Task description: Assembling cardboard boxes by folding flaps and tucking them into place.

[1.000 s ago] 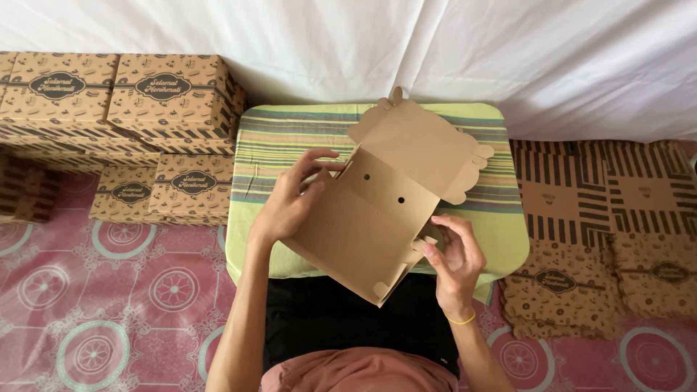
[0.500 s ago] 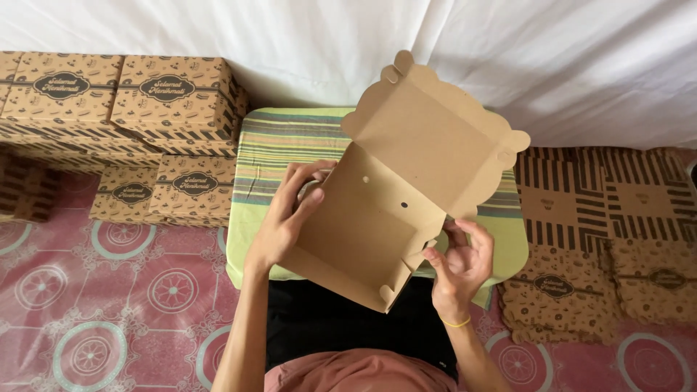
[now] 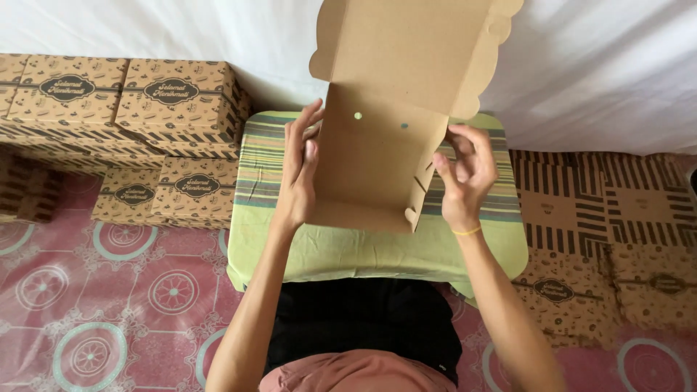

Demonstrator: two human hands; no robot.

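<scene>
Green cushion [image 3: 377, 254] below; both hands [image 3: 299, 174] grip cardboard box [image 3: 377, 167].

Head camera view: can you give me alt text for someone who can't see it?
Both hands, left hand and right hand, hold an open, unfolded brown cardboard box by its sides above a green striped cushion. Assembled boxes are stacked at left; flat box blanks lie at right.

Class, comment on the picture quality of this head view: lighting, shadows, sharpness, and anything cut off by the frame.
Head view: soft, even light, no glare; the box shades its own inside faintly, and both the left hand and right hand look sharp; the box's top flap runs off the upper edge; the stacked boxes at left stay crisp.
</scene>
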